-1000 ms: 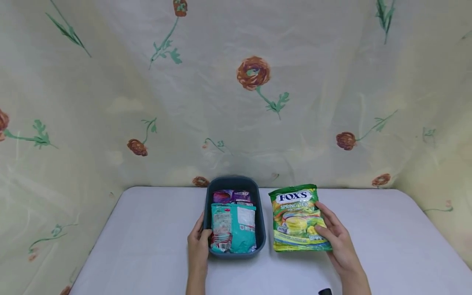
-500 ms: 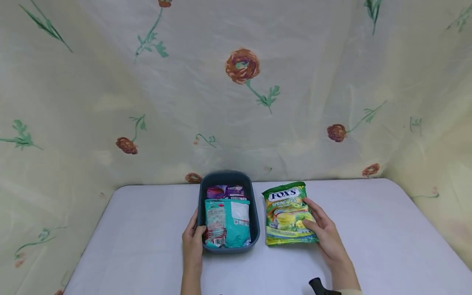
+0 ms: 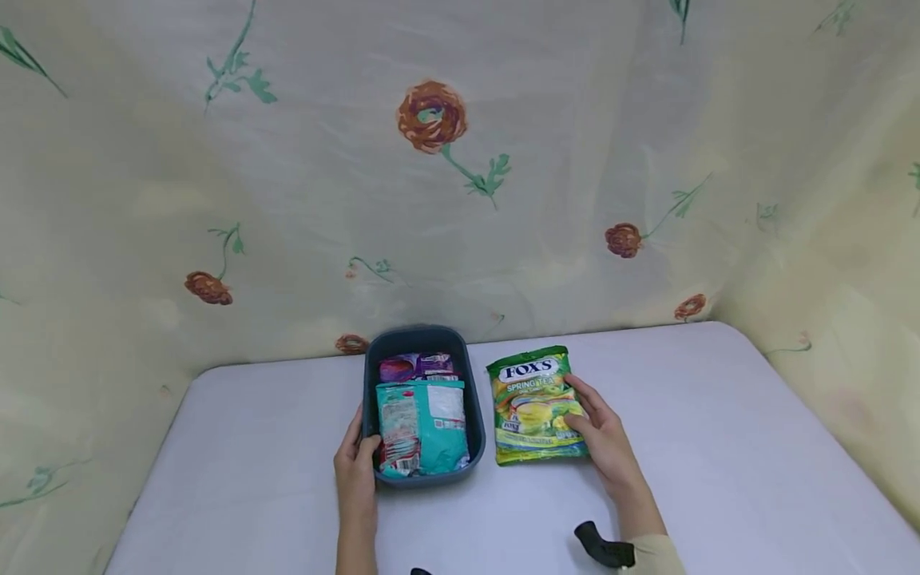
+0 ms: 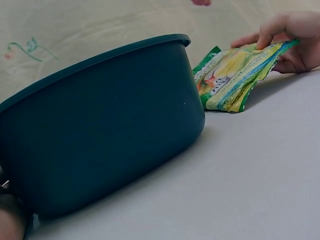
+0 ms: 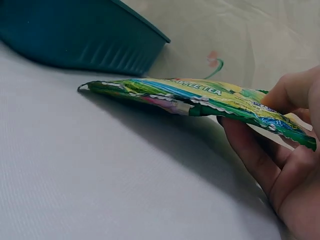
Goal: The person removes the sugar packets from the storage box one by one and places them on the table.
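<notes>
A dark blue plastic basket (image 3: 422, 481) stands at the table's middle, with a teal snack packet (image 3: 442, 431) lying over purple packets (image 3: 417, 367) inside. My left hand (image 3: 355, 471) grips the basket's left side, thumb over the rim and fingers along the outer wall. Just right of the basket is a green and yellow bag of Fox's Spring Tea candy (image 3: 532, 407). My right hand (image 3: 607, 439) pinches its right edge, thumb on top and fingers underneath. In the right wrist view, that edge of the bag (image 5: 210, 97) is raised off the white cloth, its far end low near the basket (image 5: 85, 40).
White cloth (image 3: 244, 463) covers the table. A flower-patterned curtain (image 3: 302, 200) hangs right behind the table's back edge and along both sides. A black curved strap-like piece (image 3: 604, 547) sits by the right wrist.
The whole scene has shifted left and tilted slightly as the head turned. The candy bag has come down a little toward the table, still in the right hand. The left hand keeps its grip.
</notes>
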Demonstrator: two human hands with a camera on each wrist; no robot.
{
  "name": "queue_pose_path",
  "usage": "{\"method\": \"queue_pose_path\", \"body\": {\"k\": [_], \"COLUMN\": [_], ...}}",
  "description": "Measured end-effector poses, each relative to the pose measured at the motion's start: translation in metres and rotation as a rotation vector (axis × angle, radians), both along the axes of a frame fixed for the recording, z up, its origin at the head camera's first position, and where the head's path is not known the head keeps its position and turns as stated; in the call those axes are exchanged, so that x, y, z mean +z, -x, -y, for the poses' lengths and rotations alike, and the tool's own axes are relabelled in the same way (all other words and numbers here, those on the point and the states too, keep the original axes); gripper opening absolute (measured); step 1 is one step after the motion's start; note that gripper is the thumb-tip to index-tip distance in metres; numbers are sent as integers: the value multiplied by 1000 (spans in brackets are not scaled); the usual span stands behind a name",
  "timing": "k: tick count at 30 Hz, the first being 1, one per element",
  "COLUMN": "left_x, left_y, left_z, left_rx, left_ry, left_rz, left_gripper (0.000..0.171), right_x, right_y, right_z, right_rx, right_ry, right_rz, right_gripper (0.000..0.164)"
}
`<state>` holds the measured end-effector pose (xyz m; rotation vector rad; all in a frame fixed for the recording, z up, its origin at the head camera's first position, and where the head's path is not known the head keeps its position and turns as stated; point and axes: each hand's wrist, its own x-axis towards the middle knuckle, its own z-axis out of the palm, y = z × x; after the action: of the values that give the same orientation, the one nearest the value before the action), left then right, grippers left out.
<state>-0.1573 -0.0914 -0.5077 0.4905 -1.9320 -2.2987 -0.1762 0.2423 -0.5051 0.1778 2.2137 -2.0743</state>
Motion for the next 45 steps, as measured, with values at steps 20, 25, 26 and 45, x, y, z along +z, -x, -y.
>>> {"method": "queue_pose_path", "body": {"k": [20, 25, 26, 45], "left_x": [0, -1, -1, -2], "left_y": [-1, 1, 1, 3], "left_z": [-1, 0, 1, 3], "left_rx": [-1, -6, -5, -8], "left_ry": [-22, -19, -18, -13], "left_rz": [-6, -11, -13, -36], "left_gripper": [54, 54, 54, 54], "right_x": [-10, -13, -13, -17], "right_y": [5, 6, 7, 7], "right_z": [12, 17, 18, 24], "right_rx": [-35, -42, -41, -76], "right_ry": [-581, -586, -588, -679], "right_rz": [-194, -205, -204, -257], "right_gripper": [49, 47, 47, 42]}}
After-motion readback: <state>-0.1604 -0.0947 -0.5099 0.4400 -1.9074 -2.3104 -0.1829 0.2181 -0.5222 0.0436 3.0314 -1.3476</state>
